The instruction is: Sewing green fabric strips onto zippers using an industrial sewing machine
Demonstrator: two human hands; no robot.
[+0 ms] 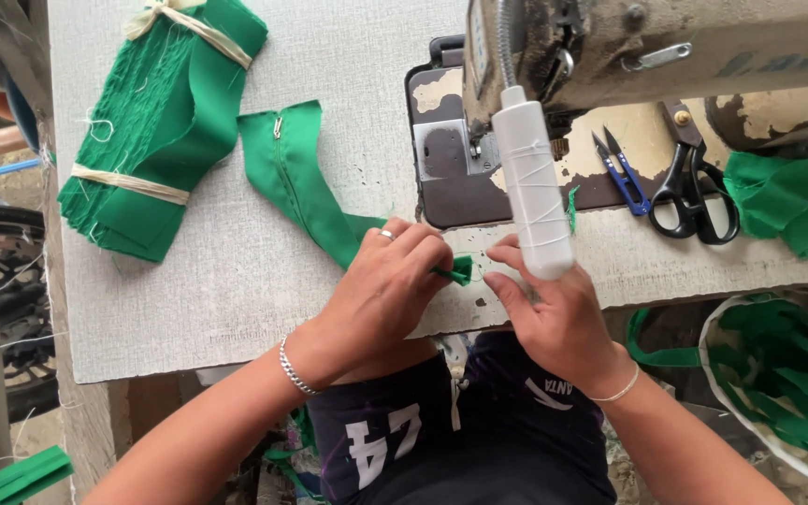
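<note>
I sit at a pale grey table (236, 281) with a rough, woven look, and its near edge is just in front of my lap. An old, chipped sewing machine (666, 47) stands on the far right part of the table, and a white lamp tube (533, 182) wrapped in thread hangs down from it. On the far left lies a thick bundle of green cloth pieces (156, 122), tied in two places with pale strips. Beside the machine lie small blue thread snips (621, 173) and black scissors (694, 187), with a heap of green scraps (792, 206) next to them. A white basket (778, 383) full of green cloth sits low on my right, below the table. My left hand (381, 290) pinches the near end of a green zipper strip (296, 182) that runs away across the table. My right hand (554, 313) has its fingers curled close to the same folded end, touching it at the table edge.
</note>
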